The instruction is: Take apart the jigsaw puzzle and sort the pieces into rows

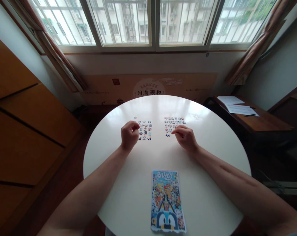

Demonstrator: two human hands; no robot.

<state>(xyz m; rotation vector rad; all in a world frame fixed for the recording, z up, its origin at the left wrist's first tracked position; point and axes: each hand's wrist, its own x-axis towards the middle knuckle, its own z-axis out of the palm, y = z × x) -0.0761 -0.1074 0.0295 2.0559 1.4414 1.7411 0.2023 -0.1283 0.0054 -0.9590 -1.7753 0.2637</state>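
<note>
Several small puzzle pieces (145, 129) lie in rows left of the table's middle, partly covered by my left hand (130, 135). Its fingers are curled together at the left edge of these rows; what they hold, if anything, is too small to tell. A second group of pieces (171, 122) lies in rows to the right. My right hand (186, 137) is at the near side of that group, fingers bent and pressed together, their tips close to a dark blue piece (167, 135). Whether a piece is between those fingertips is hidden.
A colourful Bluey picture sheet (166, 201) lies near the front edge of the round white table (128, 203). Beyond the table, a printed cardboard panel (101, 88) stands under the window. Papers (241, 109) rest on a brown side table (268, 121) at right.
</note>
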